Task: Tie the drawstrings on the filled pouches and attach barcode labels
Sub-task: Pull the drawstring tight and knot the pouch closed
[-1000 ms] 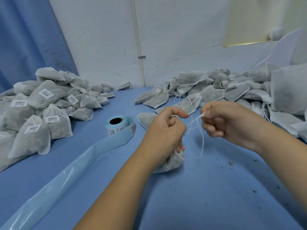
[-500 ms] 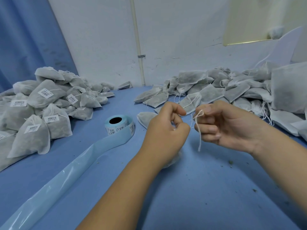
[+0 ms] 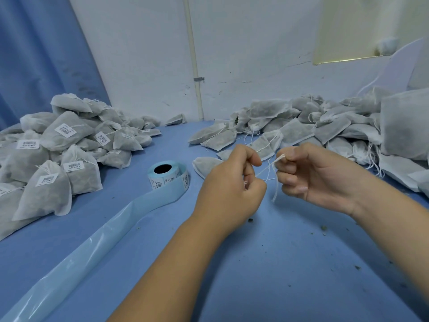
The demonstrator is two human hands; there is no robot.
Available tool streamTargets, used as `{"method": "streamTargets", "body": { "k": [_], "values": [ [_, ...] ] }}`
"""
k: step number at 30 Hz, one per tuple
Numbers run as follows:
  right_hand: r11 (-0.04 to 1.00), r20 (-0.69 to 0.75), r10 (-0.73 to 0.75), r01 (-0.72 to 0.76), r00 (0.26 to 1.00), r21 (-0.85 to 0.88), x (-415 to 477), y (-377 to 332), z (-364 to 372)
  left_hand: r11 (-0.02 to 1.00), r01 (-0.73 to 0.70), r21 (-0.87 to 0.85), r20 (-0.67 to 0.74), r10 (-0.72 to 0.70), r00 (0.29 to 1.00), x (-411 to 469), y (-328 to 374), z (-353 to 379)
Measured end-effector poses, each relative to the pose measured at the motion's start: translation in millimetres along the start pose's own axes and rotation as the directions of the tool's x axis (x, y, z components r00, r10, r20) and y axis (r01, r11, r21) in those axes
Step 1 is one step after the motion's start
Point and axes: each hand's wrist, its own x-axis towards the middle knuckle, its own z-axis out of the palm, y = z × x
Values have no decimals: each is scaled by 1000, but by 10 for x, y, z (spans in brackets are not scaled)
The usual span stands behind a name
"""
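- My left hand (image 3: 229, 184) and right hand (image 3: 318, 177) each pinch the thin white drawstring (image 3: 276, 189) with curled fingers, above the blue table (image 3: 278, 263).
- I cannot see this string's pouch; I think my left hand hides it.
- The string looks light, soft and slippery, so I would hold it close to the knot.
- The small grey cloth pouches (image 3: 294, 130) look squashy, so I would pull gently.
- The light blue roll of barcode labels (image 3: 167, 176) sits near my left hand.

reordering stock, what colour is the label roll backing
The label roll backing is light blue, head view.
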Motion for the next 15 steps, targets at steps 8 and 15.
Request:
{"method": "streamTargets", "body": {
  "k": [8, 15],
  "values": [
    [991, 102, -30, 17, 994, 131, -5, 94, 156, 999, -23, 39, 45, 21, 999, -33, 22, 77],
    [987, 252, 35, -73, 967, 146, -28, 31, 97, 999, -34, -18, -58, 33, 998, 12, -17, -41]
  ]
}}
